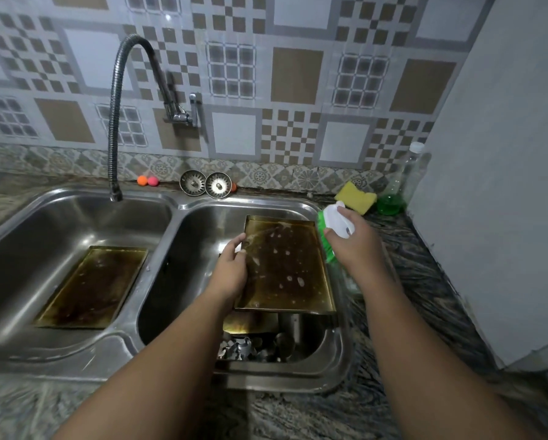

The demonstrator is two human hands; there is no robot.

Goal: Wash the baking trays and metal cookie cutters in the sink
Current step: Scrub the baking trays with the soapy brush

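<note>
Tiled wall behind double sink point(75, 223); I see L hand point(231, 271) gripping tray point(285, 268) edge, R hand point(352, 246) holding green brush point(328, 239), cutters point(237, 349) below tray.

Right hand point(350, 246) covers most of white-handled green brush point(325, 239); bristle tips blurred.
Lower tray point(250, 323) in right basin mostly hidden under stained tray point(285, 265); only a front strip visible.
Metal pieces point(239, 349) at right basin's front edge dark and jumbled; individual shapes not readable, count unclear.
Left hand point(233, 265) hides stained tray's left rim; a white scrap beside the fingers not identifiable.
Both forearms cut off by bottom edge.
Clear bottle point(402, 185) at counter's back right corner faint against the wall; label unreadable.
</note>
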